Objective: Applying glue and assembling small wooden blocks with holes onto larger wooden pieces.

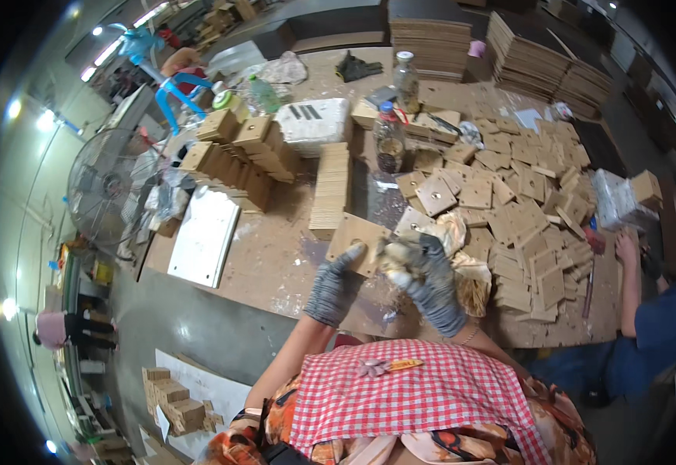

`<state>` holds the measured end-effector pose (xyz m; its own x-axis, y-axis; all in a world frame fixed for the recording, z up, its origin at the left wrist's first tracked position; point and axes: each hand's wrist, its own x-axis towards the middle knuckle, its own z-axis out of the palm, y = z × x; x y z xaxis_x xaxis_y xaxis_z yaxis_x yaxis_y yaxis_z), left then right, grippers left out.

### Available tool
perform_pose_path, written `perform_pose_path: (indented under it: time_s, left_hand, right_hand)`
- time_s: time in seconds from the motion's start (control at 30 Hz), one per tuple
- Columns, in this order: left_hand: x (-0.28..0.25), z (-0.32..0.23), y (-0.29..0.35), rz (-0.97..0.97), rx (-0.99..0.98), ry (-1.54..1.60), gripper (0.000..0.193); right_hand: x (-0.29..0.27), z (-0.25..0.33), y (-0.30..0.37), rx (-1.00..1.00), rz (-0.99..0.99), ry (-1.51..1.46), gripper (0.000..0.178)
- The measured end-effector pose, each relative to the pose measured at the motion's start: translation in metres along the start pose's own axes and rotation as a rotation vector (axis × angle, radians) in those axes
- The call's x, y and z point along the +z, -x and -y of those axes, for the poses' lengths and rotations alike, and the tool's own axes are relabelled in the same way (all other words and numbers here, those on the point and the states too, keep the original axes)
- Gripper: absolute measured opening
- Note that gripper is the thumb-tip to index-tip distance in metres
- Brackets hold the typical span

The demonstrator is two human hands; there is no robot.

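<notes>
My left hand point(332, 288), in a grey knit glove, grips a thin square wooden plate point(353, 232) by its near edge, thumb on top. The plate has small holes and is tilted above the table. Just right of it, my right hand point(437, 288), also gloved, is closed around what looks like a crumpled, stained rag point(398, 257) close to the plate's edge. A cream cloth point(452, 232) and a brownish crumpled cloth point(474, 283) lie beside that hand. Beyond the plate stands a neat row of stacked wooden pieces point(332, 190).
A large loose heap of wooden plates point(524, 217) covers the table's right side. Upright stacks point(237, 167), a white board point(203, 236), a white package point(315, 124) and a blue-capped bottle point(389, 139) stand around. A caged fan point(109, 190) is at left; another person's arm point(629, 271) reaches in at right.
</notes>
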<state>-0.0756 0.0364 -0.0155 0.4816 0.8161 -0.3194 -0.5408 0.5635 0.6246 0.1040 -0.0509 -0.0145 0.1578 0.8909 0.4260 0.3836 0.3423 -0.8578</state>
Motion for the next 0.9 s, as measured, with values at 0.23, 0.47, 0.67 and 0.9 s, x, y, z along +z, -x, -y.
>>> perform_pose_path:
  time_s: [0.23,0.47,0.67,0.9]
  left_hand:
    - [-0.013,-0.019,-0.007,-0.023,-0.049,-0.092,0.044]
    - [-0.008,-0.045,-0.008,0.161,-0.193,-0.195,0.053]
    - [0.010,-0.041,0.000,0.245,-0.207,-0.216,0.059]
    - [0.032,-0.010,0.005,0.234,-0.339,-0.065,0.055]
  right_hand:
    - [0.042,0.007,0.004,-0.018,-0.009,-0.091,0.037]
    - [0.018,-0.006,-0.020,0.146,-0.341,-0.205,0.034]
    - [-0.008,0.023,0.000,0.023,-0.465,-0.110,0.034]
    - [-0.010,0.024,0.029,0.064,-0.472,-0.035,0.029]
